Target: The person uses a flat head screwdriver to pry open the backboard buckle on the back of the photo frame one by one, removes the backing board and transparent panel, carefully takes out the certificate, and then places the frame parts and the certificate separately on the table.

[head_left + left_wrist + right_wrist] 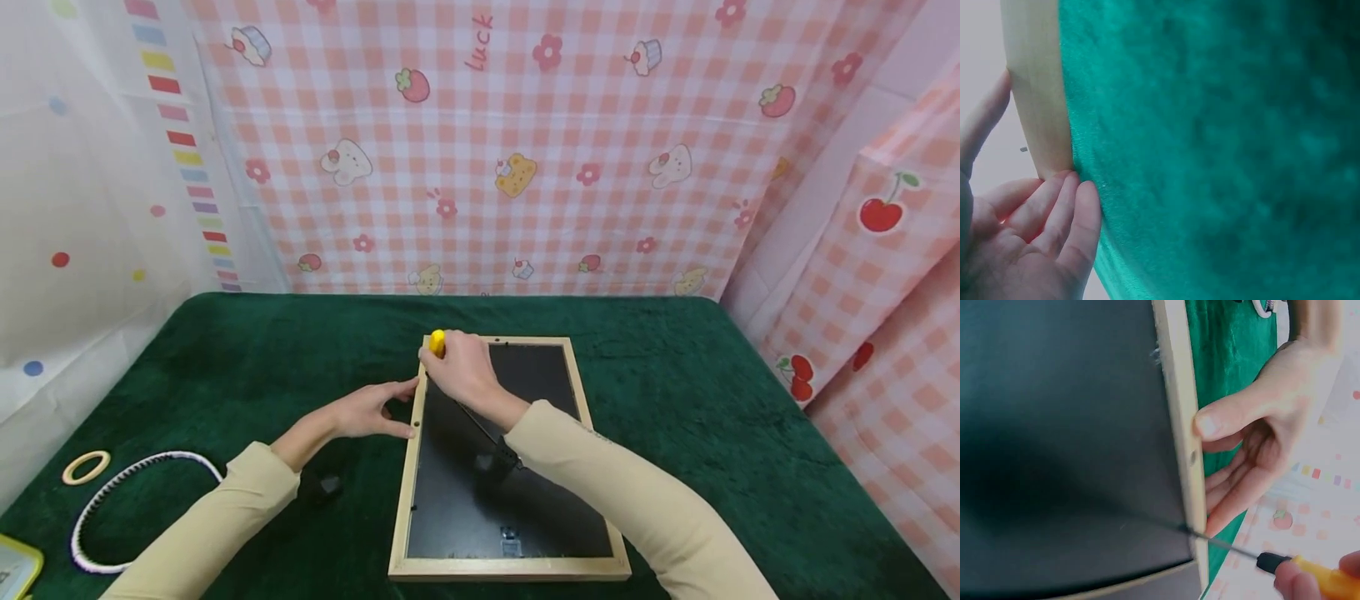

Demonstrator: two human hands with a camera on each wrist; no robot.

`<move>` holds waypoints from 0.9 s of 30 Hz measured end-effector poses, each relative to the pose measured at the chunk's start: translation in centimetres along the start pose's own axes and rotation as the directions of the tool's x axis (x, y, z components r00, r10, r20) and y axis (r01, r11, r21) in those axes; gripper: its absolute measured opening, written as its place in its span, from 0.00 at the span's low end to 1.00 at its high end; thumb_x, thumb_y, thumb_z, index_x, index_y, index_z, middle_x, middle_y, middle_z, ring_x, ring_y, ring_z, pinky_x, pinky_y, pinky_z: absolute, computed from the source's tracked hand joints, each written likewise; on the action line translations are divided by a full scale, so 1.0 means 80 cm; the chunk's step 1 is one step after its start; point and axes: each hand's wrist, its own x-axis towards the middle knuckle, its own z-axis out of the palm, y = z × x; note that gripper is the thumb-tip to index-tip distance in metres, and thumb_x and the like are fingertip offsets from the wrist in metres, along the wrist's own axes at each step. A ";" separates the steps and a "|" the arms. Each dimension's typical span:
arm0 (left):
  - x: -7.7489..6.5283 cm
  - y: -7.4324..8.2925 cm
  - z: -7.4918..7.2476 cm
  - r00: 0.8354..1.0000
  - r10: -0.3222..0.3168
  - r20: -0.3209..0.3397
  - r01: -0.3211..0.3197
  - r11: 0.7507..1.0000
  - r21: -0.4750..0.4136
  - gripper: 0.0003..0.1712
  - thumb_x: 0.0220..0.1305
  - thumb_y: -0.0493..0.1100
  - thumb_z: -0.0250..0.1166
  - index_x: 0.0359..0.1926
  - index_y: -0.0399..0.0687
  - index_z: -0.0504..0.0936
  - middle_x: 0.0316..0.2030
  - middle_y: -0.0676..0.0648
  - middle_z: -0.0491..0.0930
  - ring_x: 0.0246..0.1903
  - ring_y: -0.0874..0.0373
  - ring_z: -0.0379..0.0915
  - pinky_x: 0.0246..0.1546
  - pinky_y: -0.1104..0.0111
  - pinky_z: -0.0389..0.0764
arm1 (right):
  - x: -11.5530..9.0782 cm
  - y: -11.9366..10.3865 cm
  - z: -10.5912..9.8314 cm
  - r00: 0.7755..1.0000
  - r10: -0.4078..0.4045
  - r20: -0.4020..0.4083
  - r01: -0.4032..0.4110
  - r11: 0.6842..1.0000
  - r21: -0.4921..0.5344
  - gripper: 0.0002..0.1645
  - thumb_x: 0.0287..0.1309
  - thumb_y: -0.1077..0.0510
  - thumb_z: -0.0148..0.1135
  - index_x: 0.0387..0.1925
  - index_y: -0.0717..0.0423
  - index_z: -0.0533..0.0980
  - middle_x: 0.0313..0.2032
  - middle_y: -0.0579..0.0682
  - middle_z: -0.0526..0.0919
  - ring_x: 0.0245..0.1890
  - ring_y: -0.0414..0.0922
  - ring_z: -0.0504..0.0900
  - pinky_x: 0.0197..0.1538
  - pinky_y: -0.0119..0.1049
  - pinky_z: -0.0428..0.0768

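Note:
A light wooden picture frame (510, 570) lies back side up, with a dark backing panel (450, 508) inside it. My right hand (468, 371) grips the yellow handle of a screwdriver (437, 340) at the frame's far left corner. In the right wrist view, the screwdriver's (1272, 561) thin shaft runs to the inner edge of the side rail (1180, 412), near a corner. My left hand (369, 410) touches the outside of the left rail, thumb and fingers spread along it. The left wrist view shows its fingertips (1088, 197) against the wood.
Dark green cloth (660, 375) covers the table. At the left lie a small wooden ring (73, 478), a white-and-dark hoop (93, 508) and a yellow-edged object (33, 567), cut off by the view. A patterned curtain (480, 125) hangs behind the table.

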 end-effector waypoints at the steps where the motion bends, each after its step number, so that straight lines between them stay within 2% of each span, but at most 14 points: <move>1: 0.000 0.001 -0.001 1.000 0.003 0.002 -0.003 1.000 0.000 0.48 0.52 0.51 0.65 0.65 0.37 0.50 0.57 0.39 0.62 0.52 0.49 0.59 0.41 0.62 0.71 | -0.001 0.003 -0.002 1.000 0.012 0.008 -0.013 1.000 0.017 0.12 0.57 0.55 0.55 0.23 0.58 0.72 0.14 0.46 0.70 0.12 0.39 0.69 0.19 0.28 0.70; 4: 0.000 0.002 -0.002 1.000 0.006 0.009 -0.007 1.000 0.005 0.47 0.53 0.50 0.64 0.65 0.35 0.49 0.57 0.38 0.62 0.52 0.47 0.59 0.42 0.61 0.71 | -0.006 0.019 -0.009 0.997 0.055 0.063 -0.062 0.991 0.118 0.12 0.57 0.53 0.55 0.28 0.58 0.73 0.18 0.45 0.75 0.17 0.41 0.76 0.23 0.30 0.73; 8: -0.001 0.003 -0.001 1.000 -0.009 0.012 0.009 1.000 0.006 0.47 0.53 0.50 0.64 0.65 0.35 0.49 0.57 0.38 0.61 0.53 0.47 0.59 0.42 0.60 0.70 | -0.018 0.042 -0.016 0.989 0.077 0.123 -0.109 0.954 0.278 0.13 0.57 0.52 0.55 0.35 0.58 0.75 0.25 0.47 0.79 0.26 0.45 0.80 0.29 0.30 0.76; 12: -0.002 0.004 0.001 1.000 -0.018 0.013 0.018 1.000 0.002 0.47 0.53 0.50 0.64 0.66 0.36 0.48 0.58 0.38 0.60 0.54 0.47 0.57 0.44 0.59 0.69 | -0.039 0.057 -0.023 0.990 0.090 0.111 -0.126 0.916 0.380 0.13 0.56 0.53 0.58 0.39 0.58 0.75 0.29 0.48 0.80 0.28 0.45 0.81 0.32 0.31 0.77; 14: -0.003 0.005 0.002 1.000 -0.015 0.017 0.015 1.000 0.011 0.48 0.53 0.51 0.64 0.66 0.38 0.48 0.58 0.38 0.59 0.54 0.47 0.57 0.45 0.58 0.68 | -0.052 0.063 -0.030 0.988 0.100 0.116 -0.141 0.890 0.433 0.13 0.55 0.54 0.58 0.39 0.59 0.75 0.31 0.50 0.81 0.28 0.44 0.81 0.33 0.32 0.77; 17: -0.007 0.006 0.003 0.999 0.004 0.047 -0.006 0.999 0.040 0.50 0.52 0.53 0.64 0.66 0.37 0.46 0.61 0.38 0.55 0.57 0.47 0.54 0.49 0.55 0.66 | -0.076 0.068 -0.042 0.978 0.118 0.172 -0.192 0.831 0.523 0.16 0.54 0.55 0.59 0.40 0.62 0.74 0.33 0.53 0.80 0.30 0.45 0.81 0.35 0.35 0.77; 19: -0.011 0.007 0.003 0.997 0.004 0.075 -0.009 0.998 0.065 0.53 0.50 0.54 0.66 0.66 0.37 0.45 0.63 0.39 0.52 0.59 0.47 0.50 0.52 0.53 0.62 | -0.091 0.070 -0.048 0.964 0.113 0.239 -0.233 0.791 0.566 0.18 0.54 0.55 0.59 0.42 0.65 0.74 0.35 0.55 0.80 0.31 0.47 0.81 0.36 0.37 0.77; 22: -0.016 0.010 0.002 0.991 -0.018 0.134 0.004 0.995 0.102 0.59 0.45 0.57 0.68 0.66 0.37 0.42 0.65 0.40 0.45 0.62 0.48 0.43 0.56 0.52 0.53 | -0.111 0.072 -0.055 0.932 0.107 0.348 -0.308 0.740 0.598 0.20 0.54 0.55 0.60 0.43 0.68 0.72 0.35 0.57 0.80 0.32 0.50 0.81 0.37 0.39 0.77; 25: -0.021 0.015 0.005 0.981 -0.053 0.185 0.027 0.989 0.142 0.64 0.41 0.59 0.69 0.67 0.39 0.38 0.66 0.41 0.40 0.63 0.50 0.38 0.58 0.53 0.47 | -0.126 0.073 -0.056 0.895 0.109 0.432 -0.376 0.707 0.599 0.20 0.53 0.56 0.61 0.43 0.68 0.73 0.35 0.57 0.80 0.33 0.50 0.81 0.37 0.39 0.77; 27: -0.023 0.017 0.008 0.976 -0.070 0.204 0.039 0.988 0.152 0.66 0.39 0.59 0.70 0.67 0.40 0.36 0.66 0.42 0.38 0.63 0.50 0.37 0.58 0.53 0.47 | -0.134 0.074 -0.055 0.876 0.105 0.471 -0.407 0.687 0.603 0.19 0.52 0.58 0.61 0.43 0.68 0.73 0.35 0.57 0.80 0.33 0.51 0.81 0.38 0.40 0.77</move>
